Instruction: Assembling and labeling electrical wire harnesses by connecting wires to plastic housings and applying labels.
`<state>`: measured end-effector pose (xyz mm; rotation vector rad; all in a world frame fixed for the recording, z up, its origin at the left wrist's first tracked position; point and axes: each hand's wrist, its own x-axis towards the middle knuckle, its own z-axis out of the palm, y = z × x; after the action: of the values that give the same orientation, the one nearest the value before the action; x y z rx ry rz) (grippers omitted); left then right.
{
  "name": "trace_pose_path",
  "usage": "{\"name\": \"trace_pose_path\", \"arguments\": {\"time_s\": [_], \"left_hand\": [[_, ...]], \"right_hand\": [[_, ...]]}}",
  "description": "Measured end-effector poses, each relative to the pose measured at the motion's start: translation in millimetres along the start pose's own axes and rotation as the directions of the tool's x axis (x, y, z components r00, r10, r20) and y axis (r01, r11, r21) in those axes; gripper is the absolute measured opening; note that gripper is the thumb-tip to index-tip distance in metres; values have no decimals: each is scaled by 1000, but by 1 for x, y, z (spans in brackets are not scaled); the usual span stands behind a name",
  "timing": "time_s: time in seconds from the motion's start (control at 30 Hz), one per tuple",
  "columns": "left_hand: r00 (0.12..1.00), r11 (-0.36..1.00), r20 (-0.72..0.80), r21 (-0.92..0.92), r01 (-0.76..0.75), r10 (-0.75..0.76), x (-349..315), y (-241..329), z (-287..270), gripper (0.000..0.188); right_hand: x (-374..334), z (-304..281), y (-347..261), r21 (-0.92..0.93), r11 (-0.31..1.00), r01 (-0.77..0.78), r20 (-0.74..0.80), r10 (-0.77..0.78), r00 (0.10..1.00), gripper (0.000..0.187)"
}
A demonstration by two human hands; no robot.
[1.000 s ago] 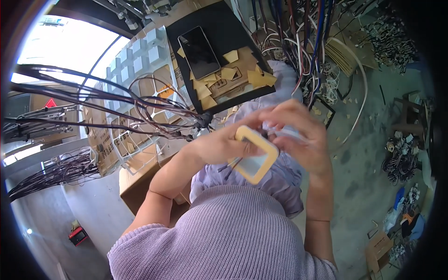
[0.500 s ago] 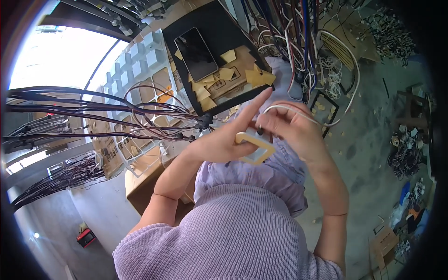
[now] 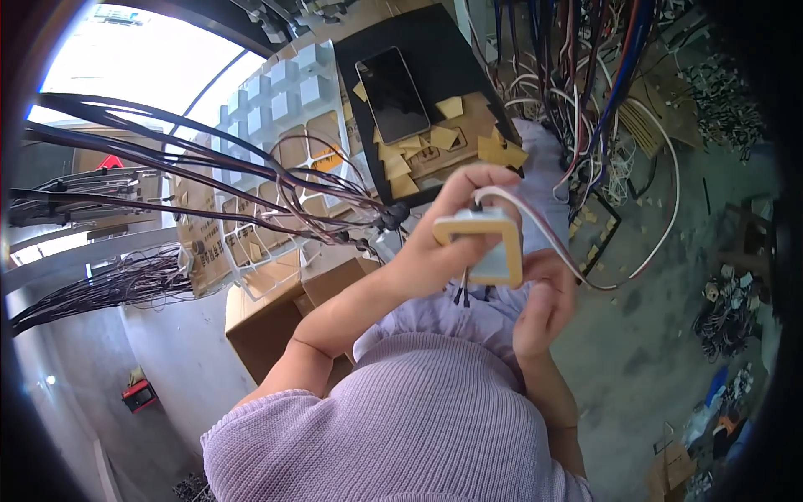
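Note:
My left hand [image 3: 447, 247] grips a small white box-shaped housing [image 3: 493, 261] with a yellow rim, its open side facing me. A white and brownish-red cable [image 3: 535, 219] enters the housing's upper side, then loops right and up toward the hanging wires. Thin dark wire ends [image 3: 462, 294] hang just below the housing. Beside its lower right corner is my right hand [image 3: 545, 308], fingers curled in toward the thumb; whatever they may hold is hidden.
Ahead lies a black board [image 3: 435, 50] with a phone [image 3: 393, 94] and yellow paper pieces [image 3: 502, 151]. A white plastic tray [image 3: 288, 105] holds several pale housings. Dark wire bundles [image 3: 209, 142] stretch from the left. A cardboard box [image 3: 268, 326] stands below them.
The housing has risen and turned so its open side faces me. My right hand has moved from the cable above down to the housing's lower right. The view has shifted somewhat.

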<state>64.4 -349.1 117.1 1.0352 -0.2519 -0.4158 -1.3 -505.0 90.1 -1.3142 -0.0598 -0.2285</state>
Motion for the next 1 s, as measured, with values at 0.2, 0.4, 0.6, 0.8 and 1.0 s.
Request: {"name": "trace_pose_path", "arguments": {"time_s": [0.2, 0.4, 0.6, 0.8, 1.0], "left_hand": [[961, 990, -277, 141, 28, 12, 8, 0, 16, 25], [932, 969, -279, -154, 193, -230, 16, 17, 19, 23], [885, 867, -192, -369, 336, -425, 21, 25, 16, 23], [984, 876, -2, 455, 158, -177, 7, 32, -10, 28], [915, 764, 136, 604, 228, -380, -32, 29, -52, 41]], "right_hand": [[-3, 19, -9, 147, 850, -506, 141, 488, 861, 19], [5, 10, -21, 93, 839, -536, 166, 517, 839, 21], [11, -3, -26, 94, 839, -537, 282, 495, 822, 28], [20, -31, -5, 146, 878, -456, 425, 361, 830, 69], [29, -77, -28, 809, 540, -231, 183, 141, 973, 47]]}}
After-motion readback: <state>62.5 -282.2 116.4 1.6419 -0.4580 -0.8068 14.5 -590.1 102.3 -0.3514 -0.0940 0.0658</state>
